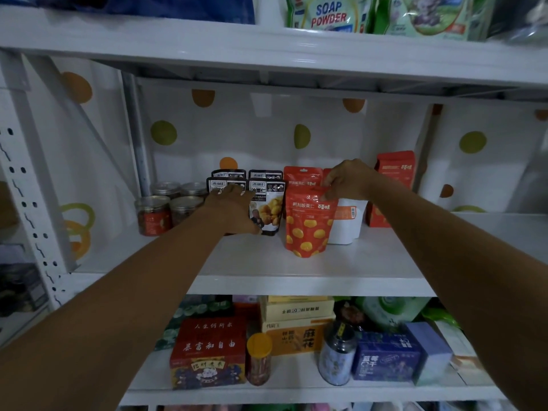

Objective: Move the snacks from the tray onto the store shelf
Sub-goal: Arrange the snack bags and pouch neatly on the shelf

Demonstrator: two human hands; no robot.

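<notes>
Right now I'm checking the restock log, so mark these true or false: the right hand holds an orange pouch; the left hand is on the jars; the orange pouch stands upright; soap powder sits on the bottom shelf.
1. The right hand holds the orange pouch by its top. True.
2. The left hand is on the jars. False: it is on a black pouch.
3. The orange pouch stands upright. True.
4. Soap powder sits on the bottom shelf. False: it is on the top shelf.

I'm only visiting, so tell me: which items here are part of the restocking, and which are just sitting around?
In the job:
right hand pinching the red chestnut pouch
left hand on the black chestnut pouches
middle shelf

Just there:
soap powder bags
boxes below
jars
</notes>
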